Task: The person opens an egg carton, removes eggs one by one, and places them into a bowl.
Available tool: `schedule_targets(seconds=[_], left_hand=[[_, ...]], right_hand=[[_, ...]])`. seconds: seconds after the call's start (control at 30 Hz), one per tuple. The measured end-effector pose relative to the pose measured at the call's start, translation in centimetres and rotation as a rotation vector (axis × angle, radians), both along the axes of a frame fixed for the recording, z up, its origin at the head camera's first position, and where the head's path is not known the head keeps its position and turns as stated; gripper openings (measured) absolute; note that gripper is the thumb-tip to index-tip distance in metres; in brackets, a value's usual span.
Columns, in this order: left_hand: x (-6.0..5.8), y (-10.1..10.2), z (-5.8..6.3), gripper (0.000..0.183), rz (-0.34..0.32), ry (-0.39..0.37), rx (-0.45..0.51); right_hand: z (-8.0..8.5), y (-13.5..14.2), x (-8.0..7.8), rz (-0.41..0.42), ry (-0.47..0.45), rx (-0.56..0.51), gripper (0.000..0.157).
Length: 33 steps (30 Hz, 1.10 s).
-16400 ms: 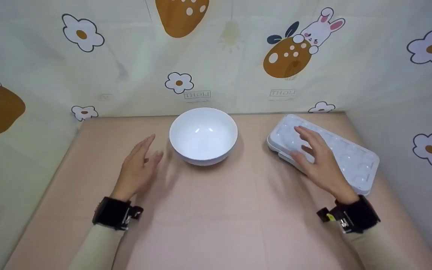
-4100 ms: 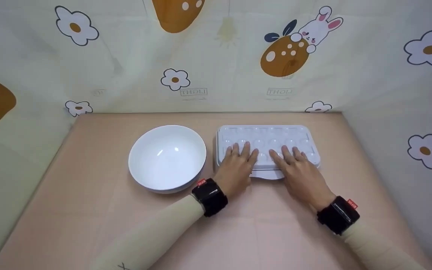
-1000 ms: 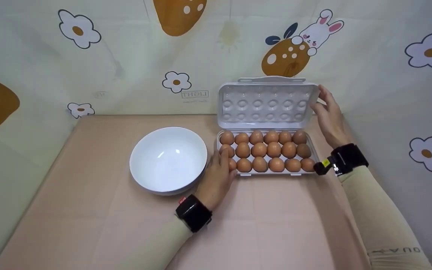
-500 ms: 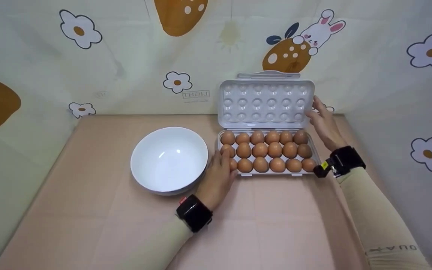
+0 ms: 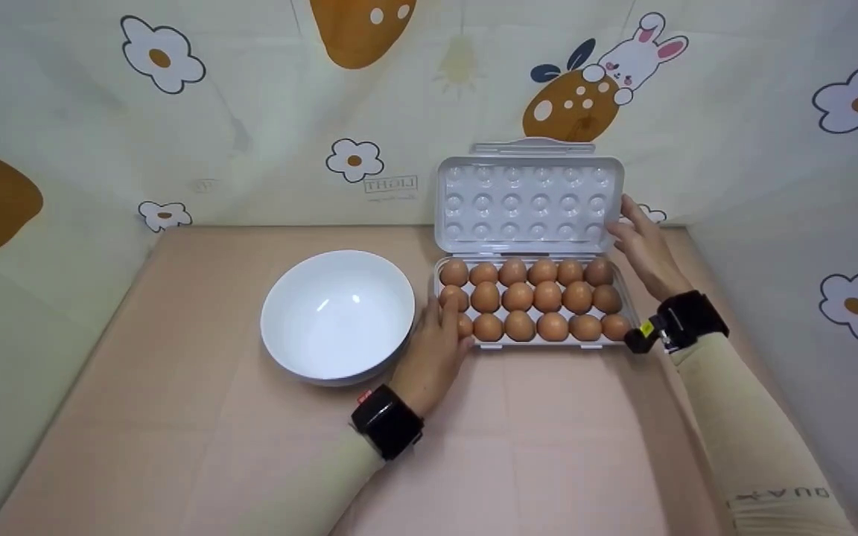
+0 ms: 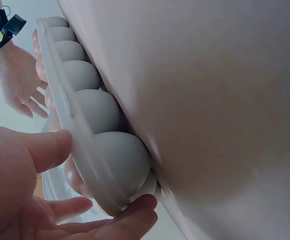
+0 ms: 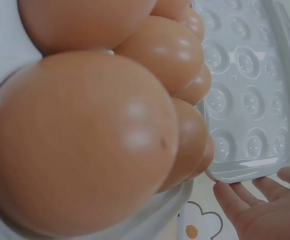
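Observation:
A white plastic egg box (image 5: 503,345) stands open, its tray filled with three rows of brown eggs (image 5: 518,297). Its dimpled lid (image 5: 526,216) is raised and leans back near the wall. My left hand (image 5: 429,361) holds the box's near left corner; in the left wrist view the thumb (image 6: 52,149) lies along the rim while the fingers (image 6: 130,222) go round the end. At the lid's right edge my right hand (image 5: 649,249) touches with extended fingers (image 7: 230,200). A white bowl (image 5: 337,316) sits just left of the box, holding nothing.
The table (image 5: 429,476) has a pinkish cover. Behind it rises a curtain (image 5: 265,112) printed with flowers and rabbits, which also closes off both sides. Bands with cameras (image 5: 388,422) are strapped to both wrists.
Earlier the box lay closed, first at the right, then beside the bowl under both hands. Over the last second its lid tilted further back, and the right hand shifted slightly down its edge.

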<state>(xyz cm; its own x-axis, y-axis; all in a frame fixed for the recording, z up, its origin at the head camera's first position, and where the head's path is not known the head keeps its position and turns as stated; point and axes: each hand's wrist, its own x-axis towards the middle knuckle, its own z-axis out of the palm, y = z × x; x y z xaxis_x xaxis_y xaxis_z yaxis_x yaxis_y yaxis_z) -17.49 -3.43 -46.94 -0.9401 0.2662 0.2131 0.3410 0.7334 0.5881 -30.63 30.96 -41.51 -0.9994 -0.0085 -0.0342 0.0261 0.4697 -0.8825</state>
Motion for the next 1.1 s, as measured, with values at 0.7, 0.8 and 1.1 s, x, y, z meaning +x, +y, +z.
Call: schedule_targets(seconds=[0.7,0.8,1.1], left_hand=[[0.5,-0.6,0.2,0.067,-0.021,-0.038,-0.001],[0.6,-0.6,0.5,0.062,-0.027,-0.007,-0.026],[1.0,-1.3,4.0,0.053,-0.127,0.081,-0.075]], right_hand=[[0.7,-0.3,2.8,-0.043,0.077,0.081,0.079],[1.0,-0.8,3.7,-0.039,0.191,0.118,0.071],[2.4,-3.1,7.8,0.109,0.551,0.272,0.049]])
